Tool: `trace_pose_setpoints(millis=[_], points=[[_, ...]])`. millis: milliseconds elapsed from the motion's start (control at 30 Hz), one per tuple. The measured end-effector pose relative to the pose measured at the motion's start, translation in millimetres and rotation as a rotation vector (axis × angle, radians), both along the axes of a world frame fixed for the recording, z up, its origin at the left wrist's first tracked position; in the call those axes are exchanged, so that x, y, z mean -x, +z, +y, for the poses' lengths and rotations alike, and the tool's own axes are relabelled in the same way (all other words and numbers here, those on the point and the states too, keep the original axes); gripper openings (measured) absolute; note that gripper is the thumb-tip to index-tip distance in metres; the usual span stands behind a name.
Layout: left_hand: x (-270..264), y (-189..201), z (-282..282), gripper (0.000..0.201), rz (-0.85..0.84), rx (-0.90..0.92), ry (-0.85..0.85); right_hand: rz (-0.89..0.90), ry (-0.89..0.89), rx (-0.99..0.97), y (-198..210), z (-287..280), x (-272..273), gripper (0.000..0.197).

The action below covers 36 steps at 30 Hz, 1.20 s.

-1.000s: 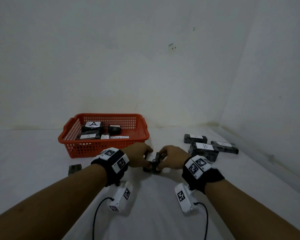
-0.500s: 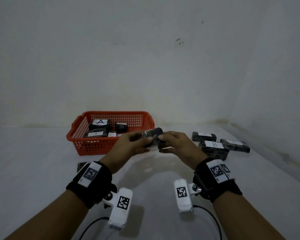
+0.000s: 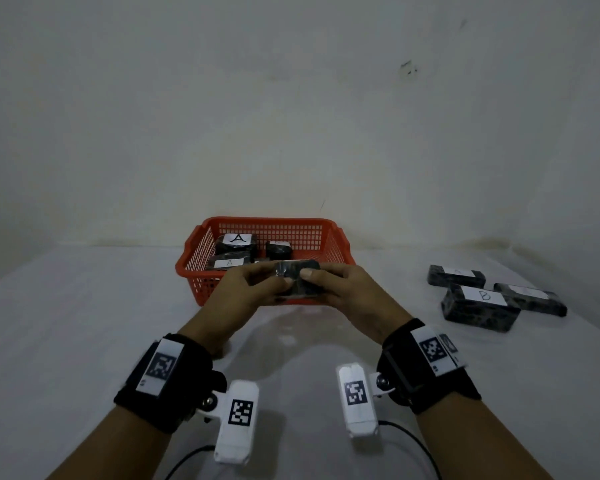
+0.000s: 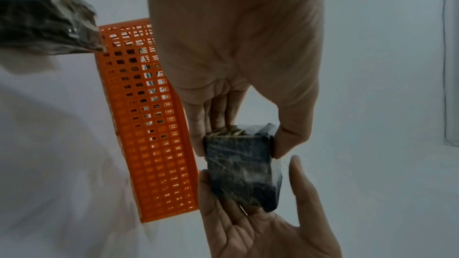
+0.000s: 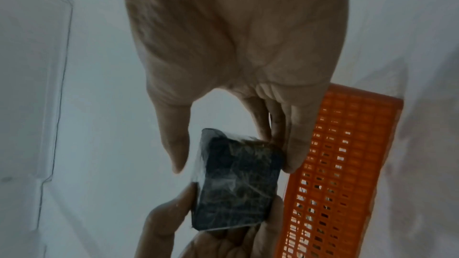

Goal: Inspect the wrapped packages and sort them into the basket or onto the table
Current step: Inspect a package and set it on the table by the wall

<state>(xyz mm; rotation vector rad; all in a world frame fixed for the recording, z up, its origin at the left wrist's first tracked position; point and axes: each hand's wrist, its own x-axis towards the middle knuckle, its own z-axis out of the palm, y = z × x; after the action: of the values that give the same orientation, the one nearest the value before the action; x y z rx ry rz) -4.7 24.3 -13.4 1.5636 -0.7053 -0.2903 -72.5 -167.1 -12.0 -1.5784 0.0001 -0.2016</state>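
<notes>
Here both hands pinch one dark wrapped package [image 3: 297, 279] above the table [image 3: 84, 323], in front of the orange basket [image 3: 201, 247]: left hand [image 3: 246, 299] on its left end, right hand [image 3: 347, 296] on its right, thumbs on top. Its near face shows no label. Basket packages [image 3: 237, 242] read "A"; among three packages lying on the table at right, one [image 3: 478, 306] reads "B".

White wall [image 3: 291, 116] behind – dark scuff mark [image 3: 407, 67] upper right. Black wrist straps [image 3: 163, 379] with square-code tags, white camera pods [image 3: 238, 422], black cables [image 3: 420, 445] trailing.
</notes>
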Motion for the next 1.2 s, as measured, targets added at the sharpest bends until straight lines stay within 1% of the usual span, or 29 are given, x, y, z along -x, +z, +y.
trace_pose_setpoints(millis=[67,167,233,300,400,467,533,633,700,800,900,967,1033,1100,1200], points=[[-4,-2,4,0.034,-0.025,-0.028,-0.032,0.019,0.048,0.013,-2,1,-5,0.037],[-7,-3,7,0.035,-0.029,-0.035,-0.075,-0.012,0.009,0.059,-7,1,-11,0.036],[-9,-6,7,0.034,-0.066,-0.048,-0.024,-0.028,-0.005,0.065,-10,2,-13,0.033],[-14,-10,9,0.033,-0.115,-0.078,0.061,-0.04,0.031,0.062,-12,4,-14,0.031],[-20,-16,12,0.039,-0.116,-0.085,0.11,-0.056,0.062,0.074,-16,3,-14,0.034],[-19,-17,12,0.042,-0.079,-0.058,0.066,-0.083,0.02,0.084,-18,2,-13,0.035],[-16,-17,9,0.041,-0.059,-0.026,0.015,-0.101,-0.003,0.076,-17,1,-11,0.031],[-17,-17,6,0.036,-0.103,-0.018,0.041,-0.102,0.03,0.075,-14,1,-8,0.026],[-16,-19,6,0.036,-0.104,-0.026,0.03,-0.106,0.055,0.076,-14,2,-6,0.026],[-12,-22,6,0.042,-0.066,-0.011,-0.022,-0.134,-0.023,0.126,-16,2,-3,0.024],[-9,-22,5,0.046,-0.082,0.008,-0.009,-0.137,-0.017,0.134,-19,0,0,0.031],[-10,-22,6,0.051,-0.092,0.016,-0.005,-0.125,0.01,0.129,-21,-1,1,0.042],[-10,-23,8,0.053,-0.054,0.02,-0.029,-0.121,0.004,0.154,-23,-1,1,0.05],[-9,-23,9,0.051,-0.05,0.001,-0.057,-0.124,-0.011,0.17,-24,-2,1,0.05],[-9,-25,10,0.05,-0.094,-0.009,-0.018,-0.132,0.014,0.154,-24,-2,1,0.046]])
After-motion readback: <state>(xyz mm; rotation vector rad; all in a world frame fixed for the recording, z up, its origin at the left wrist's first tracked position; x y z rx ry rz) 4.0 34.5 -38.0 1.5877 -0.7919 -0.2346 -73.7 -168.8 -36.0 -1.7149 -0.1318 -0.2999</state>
